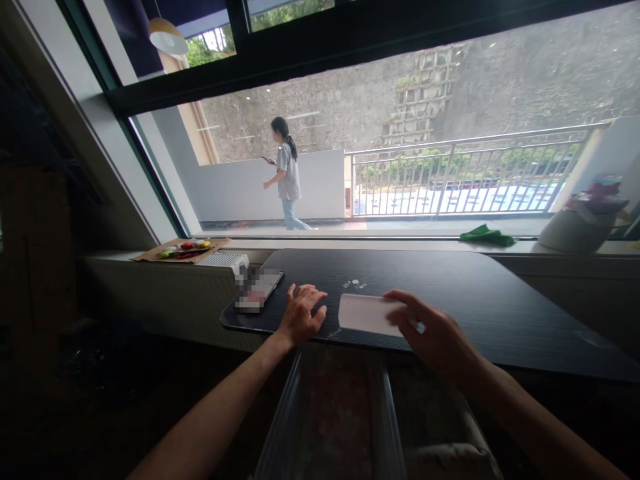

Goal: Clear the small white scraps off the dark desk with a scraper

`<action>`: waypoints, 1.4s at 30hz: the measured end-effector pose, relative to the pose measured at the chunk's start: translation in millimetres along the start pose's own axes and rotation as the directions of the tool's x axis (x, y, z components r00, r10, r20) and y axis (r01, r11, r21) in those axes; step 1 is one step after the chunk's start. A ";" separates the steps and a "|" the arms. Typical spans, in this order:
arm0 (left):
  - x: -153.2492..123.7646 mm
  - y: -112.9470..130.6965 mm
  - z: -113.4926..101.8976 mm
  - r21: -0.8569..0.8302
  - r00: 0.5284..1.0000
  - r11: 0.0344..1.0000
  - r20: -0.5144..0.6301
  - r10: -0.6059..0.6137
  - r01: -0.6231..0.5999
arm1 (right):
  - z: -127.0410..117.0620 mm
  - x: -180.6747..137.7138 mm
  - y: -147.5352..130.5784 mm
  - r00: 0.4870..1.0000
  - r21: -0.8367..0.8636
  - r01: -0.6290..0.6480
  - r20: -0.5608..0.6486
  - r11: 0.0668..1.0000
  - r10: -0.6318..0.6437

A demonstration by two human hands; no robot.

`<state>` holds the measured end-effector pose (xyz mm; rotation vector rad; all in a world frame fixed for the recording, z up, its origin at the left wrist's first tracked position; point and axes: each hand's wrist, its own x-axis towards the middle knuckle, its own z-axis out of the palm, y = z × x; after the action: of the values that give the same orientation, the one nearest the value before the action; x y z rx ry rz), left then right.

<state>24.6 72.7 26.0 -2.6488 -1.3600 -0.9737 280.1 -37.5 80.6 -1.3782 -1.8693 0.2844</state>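
Observation:
A pale pink, flat, phone-shaped piece with rounded corners (365,312) lies near the front edge of the dark table (440,273). Over its right end is my right hand (433,330), index finger stretched out and thumb apart from it. The fingertips are slightly blurred, and whether they touch the piece cannot be made out. To the left, my left hand (303,313) hovers at or rests on the tabletop with fingers spread, holding nothing. Several small whitish scraps (355,284) lie just behind the pink piece.
Left of my left hand lies a phone-like slab (260,291), partly pixelated. Brown board with colourful items (183,249), a green cloth (487,235) and a pale pot (575,223) sit along the windowsill. Outside, a person (287,175) walks past a railing (453,177).

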 end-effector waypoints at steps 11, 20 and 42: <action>-0.3 0.3 -1.4 -0.015 1.000 1.000 0.001 0.004 -0.004 | -11.4 17.5 30.9 0.945 -0.050 -0.301 -0.152 0.952 0.291; -0.8 -1.5 -0.1 -0.018 1.000 1.000 -0.013 0.007 -0.007 | 9.6 30.9 54.8 0.892 0.057 -0.437 -0.102 0.897 0.441; -0.3 -1.4 0.0 -0.029 1.000 1.000 -0.012 0.006 -0.006 | 19.2 14.2 46.7 0.794 0.321 -0.604 0.157 0.729 0.588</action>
<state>23.5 73.3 25.5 -2.6620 -1.3455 -1.0141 298.4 -2.0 46.7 -1.6811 -1.2561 0.9419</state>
